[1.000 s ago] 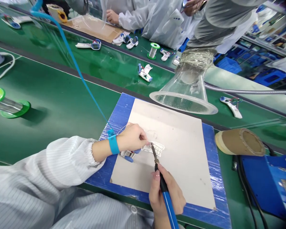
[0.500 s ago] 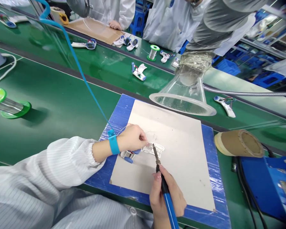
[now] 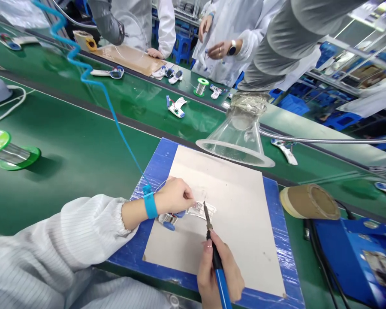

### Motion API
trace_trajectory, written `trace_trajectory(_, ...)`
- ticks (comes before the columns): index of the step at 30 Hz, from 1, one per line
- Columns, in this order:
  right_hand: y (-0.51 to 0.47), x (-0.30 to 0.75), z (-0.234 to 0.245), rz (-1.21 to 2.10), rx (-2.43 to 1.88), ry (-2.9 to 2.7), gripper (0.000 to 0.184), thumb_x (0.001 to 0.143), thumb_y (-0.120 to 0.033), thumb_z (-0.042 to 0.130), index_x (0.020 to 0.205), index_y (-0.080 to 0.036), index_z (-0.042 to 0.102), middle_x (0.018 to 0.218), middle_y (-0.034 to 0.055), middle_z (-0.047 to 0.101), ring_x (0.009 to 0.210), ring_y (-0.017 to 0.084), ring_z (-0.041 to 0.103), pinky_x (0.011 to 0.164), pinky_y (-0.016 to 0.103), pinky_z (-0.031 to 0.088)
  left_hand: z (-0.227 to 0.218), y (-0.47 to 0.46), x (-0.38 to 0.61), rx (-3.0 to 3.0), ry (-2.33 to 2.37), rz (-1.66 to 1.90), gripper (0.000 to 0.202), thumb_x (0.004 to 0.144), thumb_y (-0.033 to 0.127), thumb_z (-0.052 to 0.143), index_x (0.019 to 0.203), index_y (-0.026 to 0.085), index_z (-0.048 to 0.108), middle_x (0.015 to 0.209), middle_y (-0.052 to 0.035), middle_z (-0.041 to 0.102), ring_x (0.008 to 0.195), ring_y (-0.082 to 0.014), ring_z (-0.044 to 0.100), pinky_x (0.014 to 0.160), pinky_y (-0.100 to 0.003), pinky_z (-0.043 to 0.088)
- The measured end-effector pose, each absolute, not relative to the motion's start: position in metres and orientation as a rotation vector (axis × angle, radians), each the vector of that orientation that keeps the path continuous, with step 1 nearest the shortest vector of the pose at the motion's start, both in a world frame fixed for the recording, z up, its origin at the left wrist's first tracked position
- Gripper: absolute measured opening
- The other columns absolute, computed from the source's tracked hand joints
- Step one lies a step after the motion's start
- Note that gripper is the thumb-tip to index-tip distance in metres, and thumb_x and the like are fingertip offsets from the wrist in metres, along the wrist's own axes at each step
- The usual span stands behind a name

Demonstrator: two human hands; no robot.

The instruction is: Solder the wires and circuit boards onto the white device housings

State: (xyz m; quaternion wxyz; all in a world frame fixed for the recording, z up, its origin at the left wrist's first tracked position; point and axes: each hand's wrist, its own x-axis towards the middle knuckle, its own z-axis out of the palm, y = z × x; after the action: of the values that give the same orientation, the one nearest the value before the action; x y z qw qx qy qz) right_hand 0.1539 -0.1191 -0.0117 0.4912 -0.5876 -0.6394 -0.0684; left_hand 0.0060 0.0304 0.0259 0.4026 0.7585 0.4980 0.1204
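My right hand (image 3: 219, 272) is closed around the blue handle of a soldering iron (image 3: 221, 281). The iron's tip is over a white plastic housing (image 3: 209, 211) lying on a beige board (image 3: 238, 240). My left hand (image 3: 175, 195) pinches a thin strand, seemingly solder wire (image 3: 161, 185), which loops out behind the hand. Its fingertips are at the left part of the housing, close to the iron's tip. Partly under this hand, the housing's blue and silvery end (image 3: 169, 222) shows. A blue strap (image 3: 150, 202) circles my left wrist.
A clear suction hood (image 3: 236, 148) hangs low behind the board. Solder spools (image 3: 14, 153) stand left and beyond. On the right are a cardboard roll (image 3: 310, 201) and a blue soldering station (image 3: 354, 257). Similar white housings (image 3: 176, 107) lie on the green line. Co-workers' hands (image 3: 220, 49) show across it.
The view has shifted, so most things sit lower and nearer objects slightly left. A co-worker's hands now show at the top. Both my hands keep their grips near the housing.
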Motion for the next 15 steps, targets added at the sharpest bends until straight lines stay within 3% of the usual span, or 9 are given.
trace_trajectory(10, -0.106, 0.145, -0.005, -0.230, -1.435, -1.467, 0.020, 0.091, -0.008, 0.060, 0.108, -0.014, 0.068, 0.084, 0.0061, 0.071, 0.070, 0.013, 0.068, 0.062, 0.022, 0.053, 0.025, 0.030, 0.006, 1.870, 1.272, 0.350, 0.014, 0.074, 0.025, 0.069, 0.067, 0.017, 0.079, 0.074, -0.0052, 0.079, 0.077, -0.0177, 0.071, 0.080, -0.025, 0.048)
trace_trajectory(15, -0.102, 0.146, -0.017, -0.167, -1.519, -1.383, 0.018, 0.095, -0.018, 0.055, 0.105, -0.018, 0.070, 0.075, 0.0025, 0.066, 0.058, 0.011, 0.064, 0.050, 0.019, 0.048, 0.021, 0.029, 0.007, 1.813, 1.294, 0.378, 0.014, 0.071, 0.024, 0.067, 0.067, 0.016, 0.079, 0.070, -0.0042, 0.077, 0.074, -0.0180, 0.070, 0.077, -0.025, 0.049)
